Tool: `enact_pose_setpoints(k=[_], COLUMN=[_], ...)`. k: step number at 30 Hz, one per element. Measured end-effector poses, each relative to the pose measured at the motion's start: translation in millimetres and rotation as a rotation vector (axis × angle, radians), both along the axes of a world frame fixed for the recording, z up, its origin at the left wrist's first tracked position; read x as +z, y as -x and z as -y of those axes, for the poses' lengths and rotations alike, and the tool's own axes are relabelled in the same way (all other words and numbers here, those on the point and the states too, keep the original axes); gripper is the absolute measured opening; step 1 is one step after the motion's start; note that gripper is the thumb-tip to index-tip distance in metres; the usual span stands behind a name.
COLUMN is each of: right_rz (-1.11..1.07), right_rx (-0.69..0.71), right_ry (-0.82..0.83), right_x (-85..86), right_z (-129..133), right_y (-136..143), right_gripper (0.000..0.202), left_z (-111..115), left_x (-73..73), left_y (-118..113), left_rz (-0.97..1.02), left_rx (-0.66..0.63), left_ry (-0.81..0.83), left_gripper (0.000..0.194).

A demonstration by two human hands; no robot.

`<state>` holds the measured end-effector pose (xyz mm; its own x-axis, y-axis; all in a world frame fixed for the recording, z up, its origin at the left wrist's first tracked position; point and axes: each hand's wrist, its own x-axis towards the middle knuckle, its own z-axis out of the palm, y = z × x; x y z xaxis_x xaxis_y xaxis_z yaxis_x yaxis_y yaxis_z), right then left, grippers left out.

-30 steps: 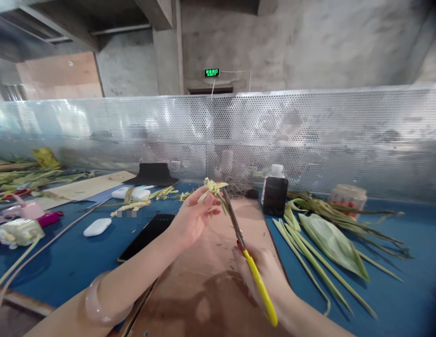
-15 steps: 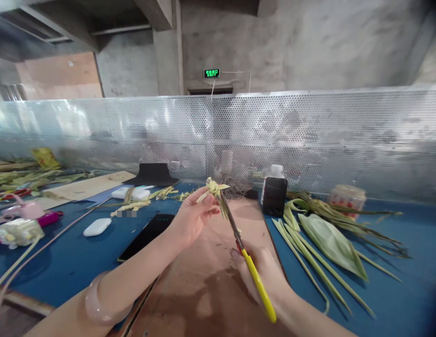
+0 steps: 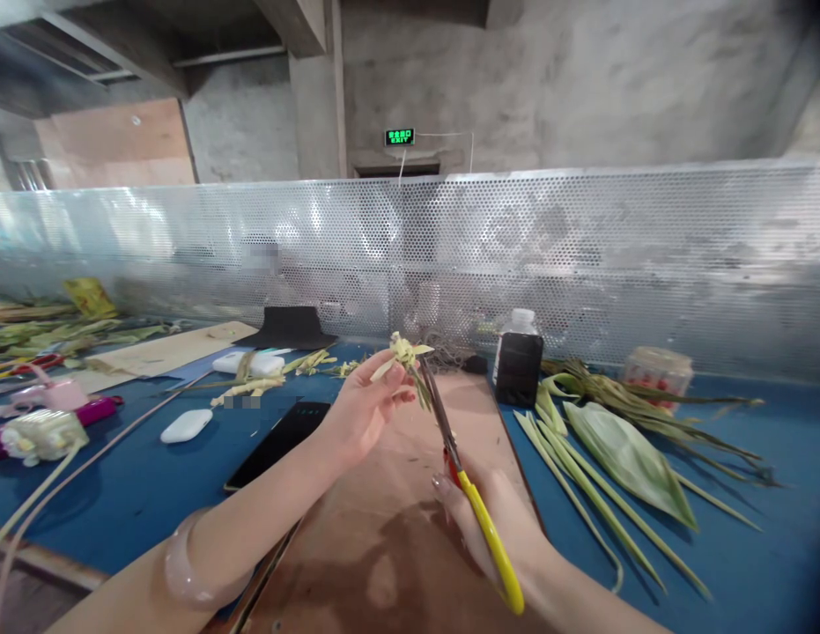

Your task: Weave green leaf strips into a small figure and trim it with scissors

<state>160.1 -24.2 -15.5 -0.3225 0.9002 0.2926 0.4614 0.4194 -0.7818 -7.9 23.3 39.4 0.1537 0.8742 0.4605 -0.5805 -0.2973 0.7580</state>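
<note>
Between its thumb and fingers, my left hand (image 3: 366, 409) pinches a small pale green leaf flower (image 3: 404, 352) above the brown board (image 3: 383, 528). Its narrow stems hang below the fingers. My right hand (image 3: 489, 519) is closed around yellow-and-red scissors (image 3: 492, 541). The scissor blades point up and away, their tips beside the flower's right side. Whether the blades touch the leaf cannot be made out.
Right: green leaves (image 3: 631, 458), dried strands (image 3: 608, 396), a clear jar (image 3: 657, 374) and a bottle (image 3: 523, 321) behind a black phone (image 3: 519, 370). Left: another phone (image 3: 277, 447), a white case (image 3: 186, 426), cables and leaf scraps. A perforated metal panel (image 3: 251, 255) stands behind.
The view has shifted very slightly. Both hands hold nearly the same pose, with the scissors still beside the flower.
</note>
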Motion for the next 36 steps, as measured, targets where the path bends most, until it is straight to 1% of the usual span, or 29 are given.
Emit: enact_pose_setpoints(k=[8, 16, 19, 24, 29, 36], right_rz=[0.03, -0.004, -0.005, 0.009, 0.0, 0.006], right_rx=[0.02, 0.014, 0.024, 0.002, -0.002, -0.028], right_ry=[0.04, 0.008, 0.01, -0.016, 0.004, 0.047], right_x=[9.6, -3.2, -5.6, -6.1, -6.7, 0.3], right_z=[5, 0, -1, -4, -5, -1], right_y=[-1, 0, -1, -1, 0, 1], right_gripper=[0.019, 0.02, 0.021, 0.021, 0.022, 0.022], left_z=[1, -1, -1, 0, 0, 0], left_x=[0.1, -0.7, -0.5, 0.4, 1.1, 1.0], left_y=[-1, -1, -1, -1, -1, -1], left_rz=[0.007, -0.001, -0.004, -0.012, -0.031, -0.063], left_rx=[0.002, 0.029, 0.048, 0.06, 0.085, 0.105], left_ry=[0.0, -0.002, 0.001, -0.002, -0.019, -0.024], left_gripper=[0.016, 0.015, 0.014, 0.013, 0.015, 0.016])
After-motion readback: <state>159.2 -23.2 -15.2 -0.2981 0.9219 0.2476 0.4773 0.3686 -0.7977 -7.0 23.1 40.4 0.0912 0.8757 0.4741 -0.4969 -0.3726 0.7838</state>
